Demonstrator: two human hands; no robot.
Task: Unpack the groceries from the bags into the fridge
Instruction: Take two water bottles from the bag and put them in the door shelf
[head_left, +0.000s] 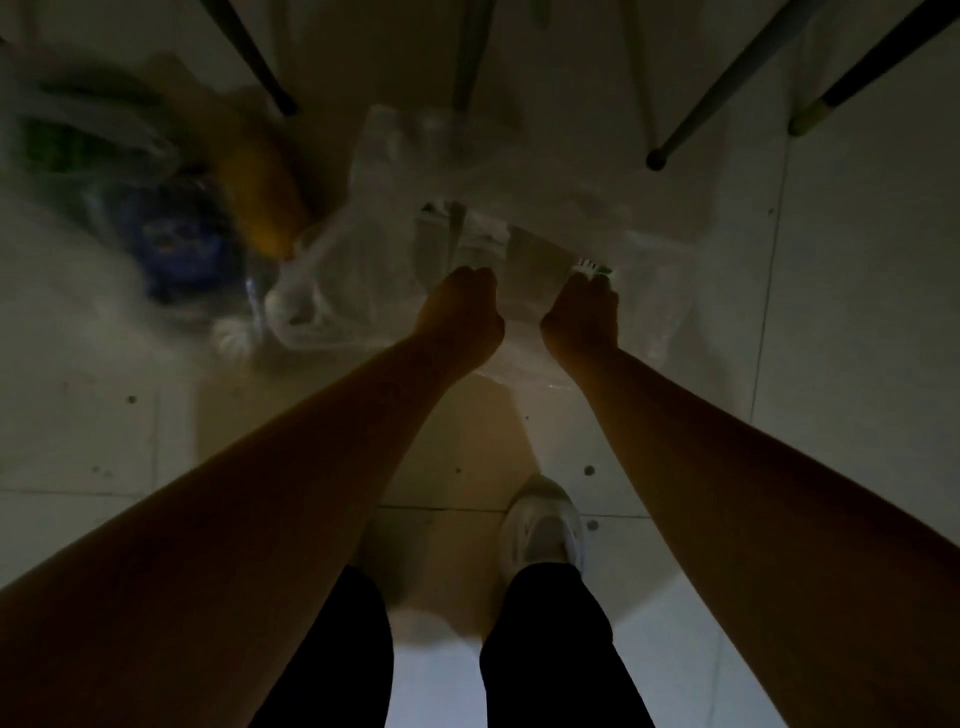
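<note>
Head view, dim and blurry, looking straight down at the pale tiled floor (857, 322). Both my arms reach down to a translucent white plastic grocery bag (519, 171) lying on the floor just ahead of my feet. My left hand (462, 306) has its fingers curled at the bag's near edge, and my right hand (582, 317) is just beside it, fingers curled too, seemingly pinching the plastic at the mouth. The hands are a little apart, one on each side of the opening; my guess is I'm spreading the bag so I can see and pull out what's inside. Too dark to confirm the exact grip on the left.

Between and just past my hands sits a pale flat rectangular package (535, 254) inside the bag, with a small green-and-white item (592, 269) at my right fingertips. Can't tell what either one is.

Left of my left hand, well apart, lies a second clear plastic bag (78, 130) holding a yellow elongated item (260, 192), a dark blue round package (176, 239) and something green (57, 145). All smeared by motion blur. Bags sit on the floor probably because they were set down for unloading; the fridge isn't in view.

Beyond the hands, thin dark tapered furniture legs (727, 78) stand on the floor. My white sneaker (545, 525) is below the right hand.

No brand, label or writing is readable anywhere; the print on the blue package is a blur.
</note>
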